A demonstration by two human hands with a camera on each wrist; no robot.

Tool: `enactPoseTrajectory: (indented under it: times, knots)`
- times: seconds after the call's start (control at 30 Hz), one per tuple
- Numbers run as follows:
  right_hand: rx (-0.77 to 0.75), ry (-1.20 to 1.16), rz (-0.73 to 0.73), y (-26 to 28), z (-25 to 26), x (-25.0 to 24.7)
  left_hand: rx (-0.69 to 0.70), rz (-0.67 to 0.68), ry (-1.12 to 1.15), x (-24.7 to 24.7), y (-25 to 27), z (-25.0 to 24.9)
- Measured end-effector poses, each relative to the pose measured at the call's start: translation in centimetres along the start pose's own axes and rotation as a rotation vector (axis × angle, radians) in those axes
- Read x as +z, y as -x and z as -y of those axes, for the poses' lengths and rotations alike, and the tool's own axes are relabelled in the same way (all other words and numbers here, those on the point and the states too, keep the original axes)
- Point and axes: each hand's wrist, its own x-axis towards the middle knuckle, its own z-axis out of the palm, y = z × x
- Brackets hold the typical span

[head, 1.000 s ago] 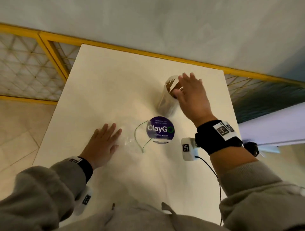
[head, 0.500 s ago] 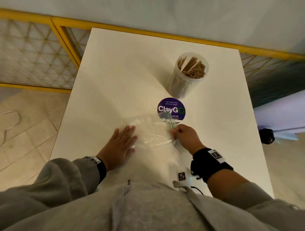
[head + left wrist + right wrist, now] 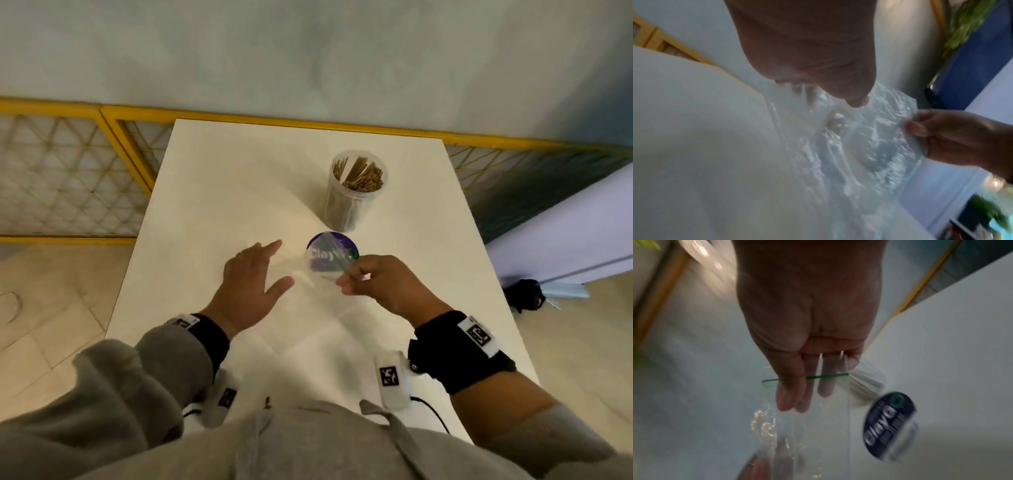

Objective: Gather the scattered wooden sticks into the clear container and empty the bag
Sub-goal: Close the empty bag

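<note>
The bag [image 3: 318,284], clear and seemingly empty, is lifted off the table [image 3: 212,192] by its green-striped mouth edge, its length trailing down and toward the left hand [image 3: 251,281]. The right hand [image 3: 383,284] pinches that edge between thumb and fingers. The left hand hovers just beside the bag, fingers spread, holding nothing. The container [image 3: 356,192] of sticks [image 3: 359,176] stands beyond, nearer the right hand.

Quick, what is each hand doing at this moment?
Left hand: open, fingers straight, holding nothing.
Right hand: closed, pinching the clear plastic bag at its green-striped edge.
</note>
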Motion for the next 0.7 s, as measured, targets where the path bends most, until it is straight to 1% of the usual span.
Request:
enactPoseTrajectory:
  times: [0.07, 0.1, 0.17, 0.2, 0.23, 0.33, 0.4, 0.47, 0.53, 0.6, 0.7]
  knots:
    - [-0.102, -0.05, -0.064, 1.2, 2.2, -2.0, 0.011, 0.025, 0.148, -2.3, -1.4, -1.8]
    - [-0.141, -0.084, -0.116, 2.0, 3.3, -3.1, 0.03, 0.008, 0.182, -3.4, -1.8, -2.8]
    - [-0.196, -0.156, -0.207, 3.6, 5.0, -4.9, 0.078, -0.107, 0.243, -5.2, -1.9, -4.7]
    - [-0.219, -0.19, -0.229, 4.2, 5.6, -5.3, 0.091, -0.148, 0.259, -5.9, -1.8, -5.4]
    - [-0.241, -0.219, -0.248, 4.7, 6.0, -5.6, 0.102, -0.16, 0.258, -6.6, -1.6, -6.0]
    - [-0.314, -0.195, -0.318, 5.7, 6.9, -6.0, 0.114, -0.069, 0.163, -8.4, -1.5, -7.6]
    - [-0.348, -0.113, -0.334, 6.4, 7.7, -6.0, 0.117, -0.051, 0.234, -9.4, -1.7, -9.1]
    - [-0.368, -0.059, -0.326, 6.9, 8.7, -5.9, 0.152, -0.097, 0.36, -10.5, -2.2, -11.4]
    - [-0.398, -0.022, -0.316, 7.5, 9.8, -5.5, 0.154, -0.137, 0.451, -11.6, -2.8, -13.8]
    - [-0.43, -0.023, -0.32, 7.9, 10.6, -5.1, 0.128, -0.152, 0.511, -12.7, -3.3, -15.4]
    - [-0.454, -0.082, -0.324, 8.0, 10.9, -5.0, 0.116, -0.142, 0.608, -13.7, -3.4, -15.9]
